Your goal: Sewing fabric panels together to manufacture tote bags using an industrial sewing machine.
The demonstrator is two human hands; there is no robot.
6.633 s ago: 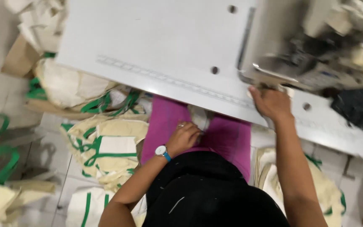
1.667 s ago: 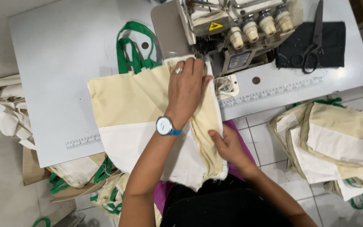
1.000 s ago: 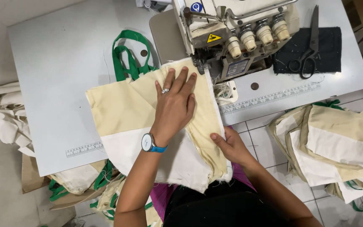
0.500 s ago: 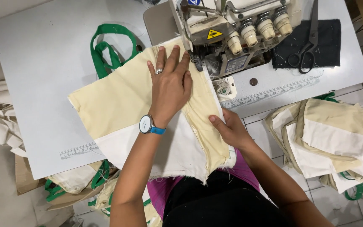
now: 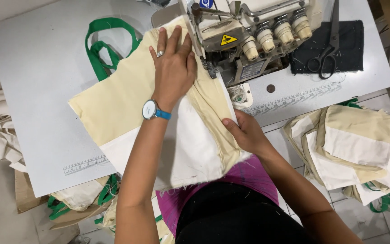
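A cream and white cloth bag point(image 5: 123, 108) with green handles point(image 5: 102, 47) lies on the white sewing table point(image 5: 37, 90). My left hand point(image 5: 173, 68) lies flat on the cream part, fingers spread, right beside the sewing machine point(image 5: 249, 34). A watch with a blue strap is on that wrist. My right hand point(image 5: 245, 133) pinches the bag's folded right edge near the table's front, below the machine's needle plate.
Black scissors point(image 5: 326, 49) rest on a dark cloth point(image 5: 353, 40) at the table's right. A stack of similar bags point(image 5: 357, 149) sits on the tiled floor to the right. More bags and cardboard point(image 5: 75, 201) lie on the floor at left.
The bag has slid up and left toward the machine. My left hand moved with it to the machine's side. My right hand stayed on the bag's lower right edge.
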